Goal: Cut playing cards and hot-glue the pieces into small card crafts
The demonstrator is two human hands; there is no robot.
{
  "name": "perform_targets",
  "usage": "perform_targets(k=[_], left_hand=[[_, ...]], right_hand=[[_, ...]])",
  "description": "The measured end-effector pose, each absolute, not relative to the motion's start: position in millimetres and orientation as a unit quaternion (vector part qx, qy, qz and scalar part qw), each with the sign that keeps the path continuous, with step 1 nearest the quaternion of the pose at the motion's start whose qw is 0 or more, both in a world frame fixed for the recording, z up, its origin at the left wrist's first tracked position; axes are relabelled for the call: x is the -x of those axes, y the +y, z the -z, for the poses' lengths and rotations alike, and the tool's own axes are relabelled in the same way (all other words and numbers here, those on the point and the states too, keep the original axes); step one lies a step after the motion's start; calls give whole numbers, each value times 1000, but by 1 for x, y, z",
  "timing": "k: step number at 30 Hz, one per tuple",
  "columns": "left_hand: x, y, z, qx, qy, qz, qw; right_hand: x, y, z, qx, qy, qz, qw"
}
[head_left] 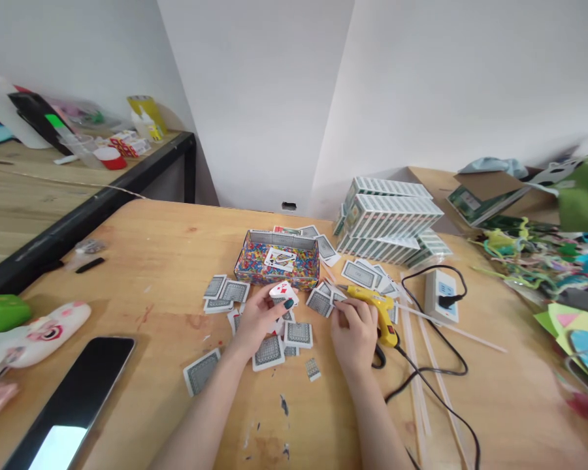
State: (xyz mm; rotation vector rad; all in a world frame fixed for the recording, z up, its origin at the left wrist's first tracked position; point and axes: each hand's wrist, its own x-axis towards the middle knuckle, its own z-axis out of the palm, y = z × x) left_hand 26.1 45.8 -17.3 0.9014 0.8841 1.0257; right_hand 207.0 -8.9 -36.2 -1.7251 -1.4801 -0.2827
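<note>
Between the thumb and fingers of my left hand (pixel 262 316) is a folded playing card (pixel 283 291) with red marks, held at the front edge of an open box (pixel 277 261). The box has a colourful speckled lining, and a face card (pixel 280 259) shows inside it. My right hand (pixel 353 326) rests beside a yellow glue gun (pixel 372 298), its fingers bent down at some face-down cards (pixel 319 301); whether they grip one is hidden. More cards (pixel 298 333) lie scattered on the wood in front of the box.
A black phone (pixel 73 398) lies at the left front. Striped boxes (pixel 392 215) are stacked at the back right. A power strip (pixel 441 296), black cables and clear glue sticks (pixel 416 372) occupy the right side. Craft materials (pixel 534 254) pile up at the far right.
</note>
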Motion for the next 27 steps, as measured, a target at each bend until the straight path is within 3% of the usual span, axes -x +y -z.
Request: perform_targets(k=[8, 19, 27], left_hand=[[-27, 44, 20, -399, 393, -462, 688], [-22, 45, 19, -403, 379, -457, 697], [-20, 45, 13, -461, 412, -441, 650]], right_hand=[[-173, -20, 17, 572, -650, -71, 495], [-136, -6, 33, 494, -441, -444, 604], [-143, -4, 33, 508, -406, -470, 597]])
